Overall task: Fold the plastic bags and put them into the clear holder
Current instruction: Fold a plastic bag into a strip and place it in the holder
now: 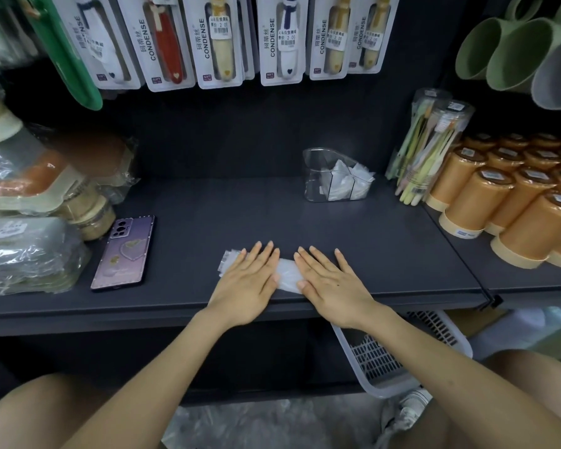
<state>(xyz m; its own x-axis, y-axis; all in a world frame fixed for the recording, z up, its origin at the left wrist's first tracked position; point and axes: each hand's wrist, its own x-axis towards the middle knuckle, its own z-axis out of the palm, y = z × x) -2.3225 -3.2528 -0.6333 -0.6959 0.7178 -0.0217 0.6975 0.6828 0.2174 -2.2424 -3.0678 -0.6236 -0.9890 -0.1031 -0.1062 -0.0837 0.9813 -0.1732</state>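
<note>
A folded strip of clear plastic bag point(287, 275) lies flat near the front edge of the dark shelf point(208, 215). My left hand point(248, 281) presses on its left part with straight fingers; the bag's left end shows past my fingertips. My right hand point(329, 281) presses flat on its right part, fingers spread. The clear holder point(314, 176) stands further back on the shelf, to the right of centre, with folded white bags point(348, 181) inside its right compartments.
A purple phone point(123, 252) lies on the shelf's left. Wrapped goods point(26, 222) crowd the left side. Orange cups point(512, 202) and a toothbrush tube point(428, 147) stand at right. Packaged toothbrushes point(221, 40) hang above. A white basket point(399, 354) sits below the shelf.
</note>
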